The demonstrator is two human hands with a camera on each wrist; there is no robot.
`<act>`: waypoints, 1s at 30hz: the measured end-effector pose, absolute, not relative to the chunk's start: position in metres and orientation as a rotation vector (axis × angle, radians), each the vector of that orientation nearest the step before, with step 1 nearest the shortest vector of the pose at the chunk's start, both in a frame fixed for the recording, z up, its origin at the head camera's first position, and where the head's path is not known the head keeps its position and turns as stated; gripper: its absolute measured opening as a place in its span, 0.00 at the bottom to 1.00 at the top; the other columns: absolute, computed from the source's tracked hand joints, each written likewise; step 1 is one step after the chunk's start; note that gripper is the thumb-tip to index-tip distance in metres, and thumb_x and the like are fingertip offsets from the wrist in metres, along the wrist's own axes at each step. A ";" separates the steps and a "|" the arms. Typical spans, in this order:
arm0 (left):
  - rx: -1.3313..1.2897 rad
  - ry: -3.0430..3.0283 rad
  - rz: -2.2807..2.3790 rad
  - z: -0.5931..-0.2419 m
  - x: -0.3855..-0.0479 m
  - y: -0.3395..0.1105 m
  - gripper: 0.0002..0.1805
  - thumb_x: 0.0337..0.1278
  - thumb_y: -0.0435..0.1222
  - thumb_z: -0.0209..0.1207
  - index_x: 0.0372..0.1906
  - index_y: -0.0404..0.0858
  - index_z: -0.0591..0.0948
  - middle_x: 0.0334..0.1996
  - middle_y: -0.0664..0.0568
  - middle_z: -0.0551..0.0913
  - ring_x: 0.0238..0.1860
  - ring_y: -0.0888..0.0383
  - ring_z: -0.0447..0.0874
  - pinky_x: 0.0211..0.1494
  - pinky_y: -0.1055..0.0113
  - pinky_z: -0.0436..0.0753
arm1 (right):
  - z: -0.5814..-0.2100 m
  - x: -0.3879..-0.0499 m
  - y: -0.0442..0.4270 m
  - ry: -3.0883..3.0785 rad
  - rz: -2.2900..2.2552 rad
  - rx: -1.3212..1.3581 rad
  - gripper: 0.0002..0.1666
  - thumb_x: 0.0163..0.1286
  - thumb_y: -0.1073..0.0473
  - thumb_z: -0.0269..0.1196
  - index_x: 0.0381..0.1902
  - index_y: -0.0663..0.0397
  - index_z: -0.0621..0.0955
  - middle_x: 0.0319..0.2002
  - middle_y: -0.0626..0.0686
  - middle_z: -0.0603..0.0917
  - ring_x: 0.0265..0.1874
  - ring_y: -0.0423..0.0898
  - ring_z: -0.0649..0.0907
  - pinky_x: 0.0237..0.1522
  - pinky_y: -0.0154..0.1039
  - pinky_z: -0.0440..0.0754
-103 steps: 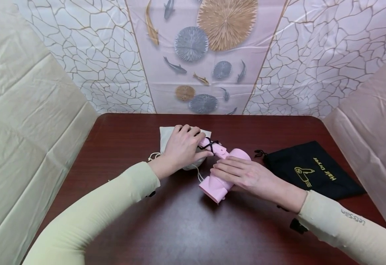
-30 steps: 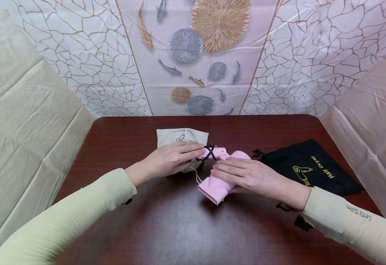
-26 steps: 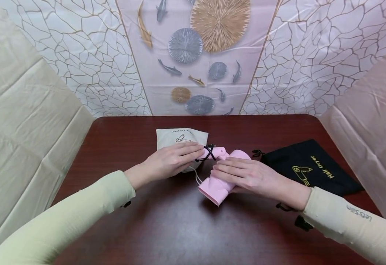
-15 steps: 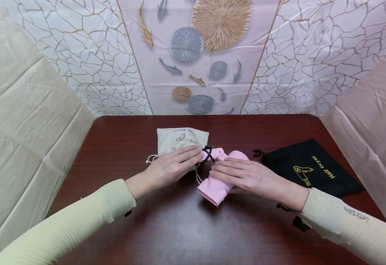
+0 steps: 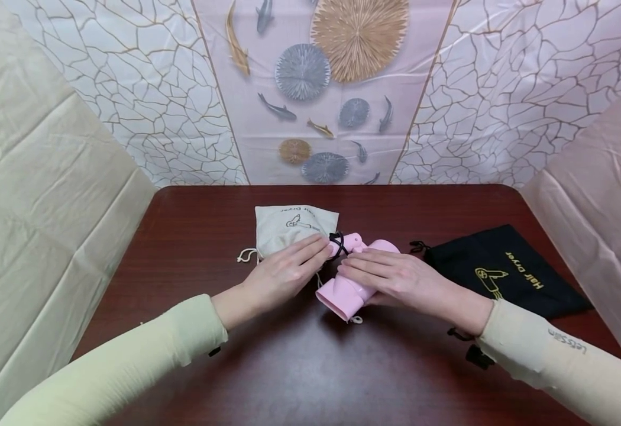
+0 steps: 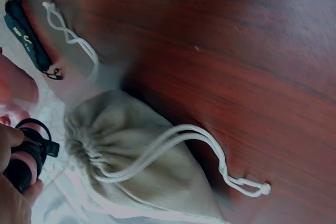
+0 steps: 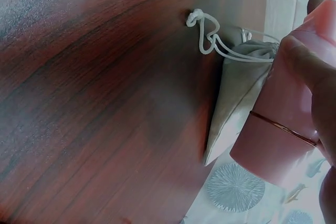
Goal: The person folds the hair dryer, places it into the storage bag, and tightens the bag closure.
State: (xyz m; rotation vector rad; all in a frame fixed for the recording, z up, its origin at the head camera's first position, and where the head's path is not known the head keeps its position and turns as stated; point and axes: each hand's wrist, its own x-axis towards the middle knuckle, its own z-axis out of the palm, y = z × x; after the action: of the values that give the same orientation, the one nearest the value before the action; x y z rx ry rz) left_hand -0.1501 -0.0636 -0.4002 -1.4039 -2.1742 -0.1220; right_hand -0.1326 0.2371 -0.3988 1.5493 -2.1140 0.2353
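A pink hair dryer [image 5: 344, 297] is held in both hands over the middle of the table, its nozzle angled down toward the near side. My right hand [image 5: 403, 281] grips the barrel, fingers across the top; the right wrist view shows the thumb along the pink barrel [image 7: 283, 124]. My left hand [image 5: 284, 275] holds the handle, where a black cord [image 5: 338, 244] is wound round; the left wrist view shows fingers around the coiled cord [image 6: 31, 153]. Much of the handle is hidden behind the left fingers. Just behind that hand sits a cream drawstring bag [image 5: 289, 228].
To the right lies a black drawstring pouch [image 5: 502, 278] with yellow "Hair Dryer" lettering. The bag's white drawstrings [image 6: 184, 135] trail onto the dark wooden table [image 5: 310, 378]. Patterned cloth walls stand behind and on both sides.
My left hand has come down from a raised grip above the handle to lie lower along it, uncovering the print on the cream bag. The right hand keeps its hold on the barrel.
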 end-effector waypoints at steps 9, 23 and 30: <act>-1.442 -2.226 -0.111 -0.399 -0.146 -0.068 0.28 0.65 0.23 0.65 0.71 0.30 0.78 0.69 0.38 0.80 0.73 0.44 0.77 0.75 0.56 0.76 | -0.403 -0.137 0.236 -2.119 0.226 1.575 0.29 0.80 0.46 0.61 0.70 0.58 0.82 0.67 0.53 0.85 0.65 0.49 0.84 0.67 0.48 0.81; -1.488 -2.342 -0.204 -0.401 -0.140 -0.069 0.29 0.68 0.26 0.64 0.73 0.28 0.76 0.71 0.37 0.78 0.74 0.43 0.76 0.74 0.53 0.77 | -0.407 -0.141 0.237 -2.123 0.215 1.593 0.33 0.70 0.49 0.67 0.69 0.58 0.82 0.65 0.54 0.86 0.65 0.50 0.84 0.67 0.49 0.81; -1.517 -2.334 -0.453 -0.405 -0.140 -0.068 0.32 0.64 0.27 0.68 0.73 0.28 0.76 0.71 0.36 0.78 0.73 0.43 0.77 0.73 0.50 0.78 | -0.406 -0.140 0.238 -2.163 0.212 1.569 0.34 0.68 0.49 0.69 0.69 0.57 0.82 0.67 0.53 0.85 0.66 0.49 0.84 0.69 0.48 0.80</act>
State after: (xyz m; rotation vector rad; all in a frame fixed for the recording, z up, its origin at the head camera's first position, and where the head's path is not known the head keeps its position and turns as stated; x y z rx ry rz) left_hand -0.1402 -0.0683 -0.4047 -1.5168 -2.3338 -0.4526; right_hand -0.1398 0.2376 -0.4055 1.5692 -2.1634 0.2121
